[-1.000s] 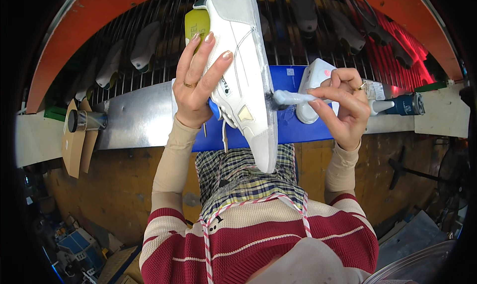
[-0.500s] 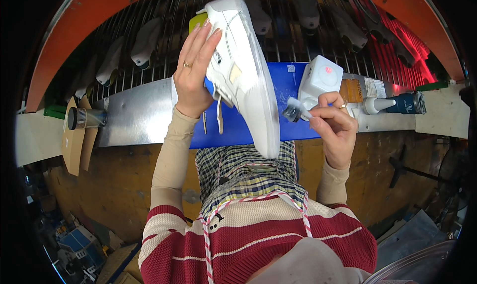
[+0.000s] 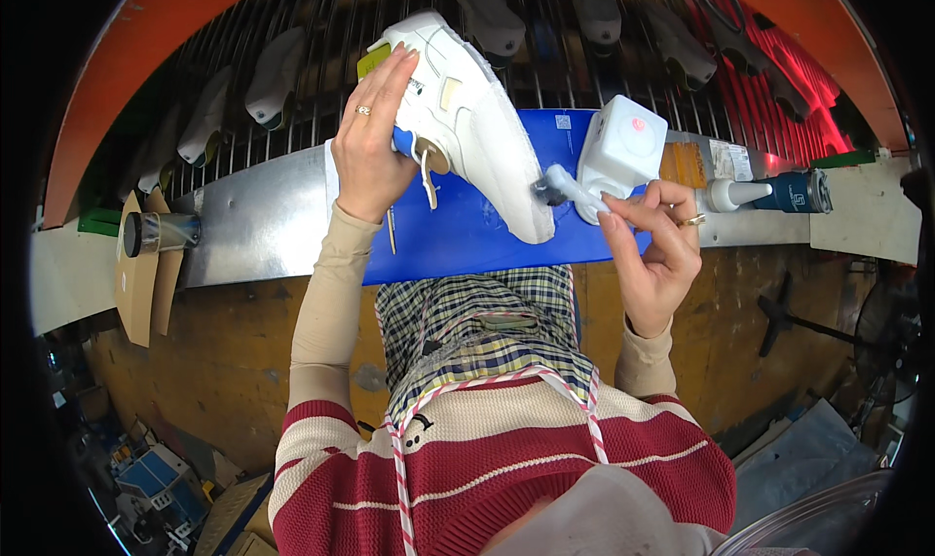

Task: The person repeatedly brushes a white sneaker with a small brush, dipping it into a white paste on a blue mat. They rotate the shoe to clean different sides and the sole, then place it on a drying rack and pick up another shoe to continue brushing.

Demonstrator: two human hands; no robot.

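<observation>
Barred metal rack (image 3: pixel 331 59) lined with shoes (image 3: pixel 276 79); brushwork on a sneaker looks mid-course

Along the rack's near side runs a metal desk (image 3: pixel 258 230), with a cardboard piece (image 3: pixel 133 288) and a black-capped cylinder (image 3: pixel 161 235) at its left end. Next comes the left hand (image 3: pixel 373 162), its grip clamped on a white sneaker (image 3: pixel 482 137) near the heel. Held up over a blue mat (image 3: pixel 467 230), the sneaker extends rightward from this grip, toe angled down toward the wearer, one lace (image 3: pixel 429 186) dangling.

Brushing seems under way: a dark-bristled brush (image 3: pixel 562 180) is at the toe edge, though whether the bristles touch cannot be told. How much of the edge is done does not show; the toe, at least, appears unfinished. Behind the brush is a white container (image 3: pixel 623 147). The right hand (image 3: pixel 657 244) pinches the brush handle between thumb and fingertips, with the whole sneaker to the left of that grip. Farther right are a brown block (image 3: pixel 687 165), a white nozzle bottle (image 3: pixel 726 195) and a teal cylinder (image 3: pixel 791 193).
</observation>
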